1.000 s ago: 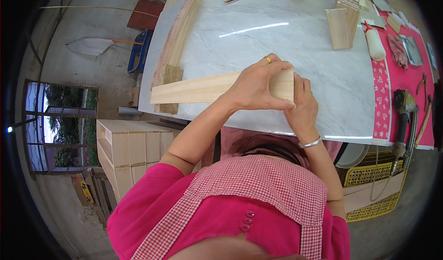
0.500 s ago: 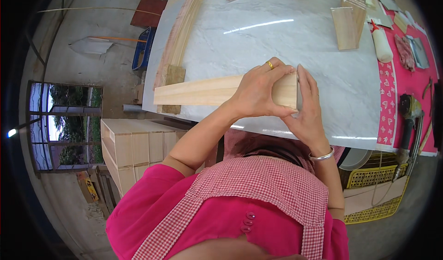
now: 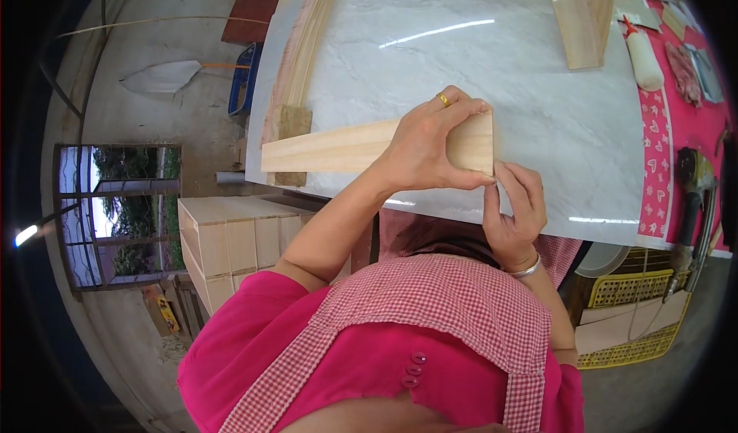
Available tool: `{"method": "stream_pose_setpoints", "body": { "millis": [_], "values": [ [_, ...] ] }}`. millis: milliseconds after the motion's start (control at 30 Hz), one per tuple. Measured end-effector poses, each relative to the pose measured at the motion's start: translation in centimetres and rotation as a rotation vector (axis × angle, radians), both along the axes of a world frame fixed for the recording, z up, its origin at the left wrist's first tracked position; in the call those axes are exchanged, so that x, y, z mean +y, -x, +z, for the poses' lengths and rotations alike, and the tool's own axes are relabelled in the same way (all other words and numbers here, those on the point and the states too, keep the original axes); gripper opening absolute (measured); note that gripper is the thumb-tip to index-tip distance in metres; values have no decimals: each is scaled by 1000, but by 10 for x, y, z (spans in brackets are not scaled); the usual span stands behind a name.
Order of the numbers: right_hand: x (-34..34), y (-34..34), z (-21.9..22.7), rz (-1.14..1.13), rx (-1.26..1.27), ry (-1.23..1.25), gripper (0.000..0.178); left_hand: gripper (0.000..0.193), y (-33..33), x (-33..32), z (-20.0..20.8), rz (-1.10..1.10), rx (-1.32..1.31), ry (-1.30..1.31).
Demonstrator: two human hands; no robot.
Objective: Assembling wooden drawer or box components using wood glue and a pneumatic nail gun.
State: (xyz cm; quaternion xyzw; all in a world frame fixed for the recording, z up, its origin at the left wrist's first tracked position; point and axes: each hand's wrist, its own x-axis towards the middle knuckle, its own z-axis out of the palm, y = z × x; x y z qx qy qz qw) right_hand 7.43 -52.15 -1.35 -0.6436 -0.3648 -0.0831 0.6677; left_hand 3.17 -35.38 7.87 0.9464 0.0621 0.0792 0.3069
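Observation:
A long pale wooden board (image 3: 330,150) lies across the near part of the table, its left end resting on a rough wooden block (image 3: 293,122). My left hand (image 3: 421,145) spans the board near its right end, thumb at the near edge and fingers over the far edge. At the board's near right corner, my right hand (image 3: 521,212) has thumb and fingertips pinched together, touching or almost touching the corner. Whatever lies between those fingertips is too small or hidden to make out.
A stack of long wooden strips (image 3: 307,49) lies at the table's left. Toward the far right are small wooden pieces (image 3: 578,29), a white glue bottle (image 3: 644,58) and a power tool (image 3: 694,183). Wooden boxes (image 3: 242,241) stand lower left, a yellow crate (image 3: 626,348) lower right.
My right hand has come away from lying along the board's right end and slid nearer to me, closing into a pinch at the near corner. My left hand keeps its grip.

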Motion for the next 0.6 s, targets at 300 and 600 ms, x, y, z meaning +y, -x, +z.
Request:
{"method": "stream_pose_setpoints", "body": {
  "millis": [300,600],
  "values": [
    [2,-4,-3,-32,-62,-24,44,77,-4,0,-2,5,26,25],
    [-3,-81,14,644,503,37,65,78,-1,5,-5,-11,-30,-67]
  ]
}}
